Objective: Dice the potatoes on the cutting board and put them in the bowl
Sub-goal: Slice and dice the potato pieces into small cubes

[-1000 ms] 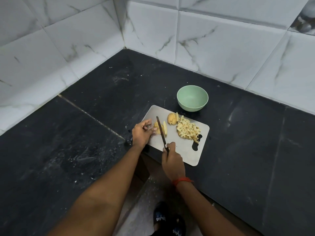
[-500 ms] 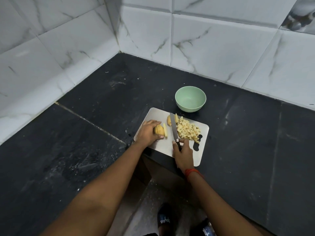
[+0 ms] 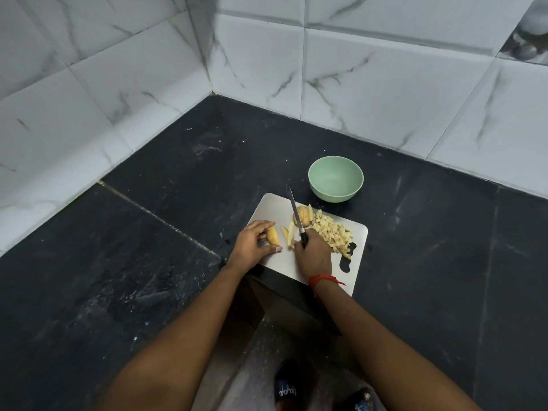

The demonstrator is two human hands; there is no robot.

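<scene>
- Because it is freshly cut, the potato wedge will probably feel firm, light and slippery; it is best pinned by its skin side with the cut face flat on the board.
- It lies at the near left of the pale cutting board, on a dark counter.
- The left hand curls loosely over the wedge, fingertips and thumb holding it.
- The right hand is clenched round a knife handle, with the blade pointing away towards the bowl.
- Two thin strips lie between the hands.
- A potato half sits just beside the blade, touching a diced pile on the board's right.
- The green bowl stands just beyond the board and looks empty.
</scene>
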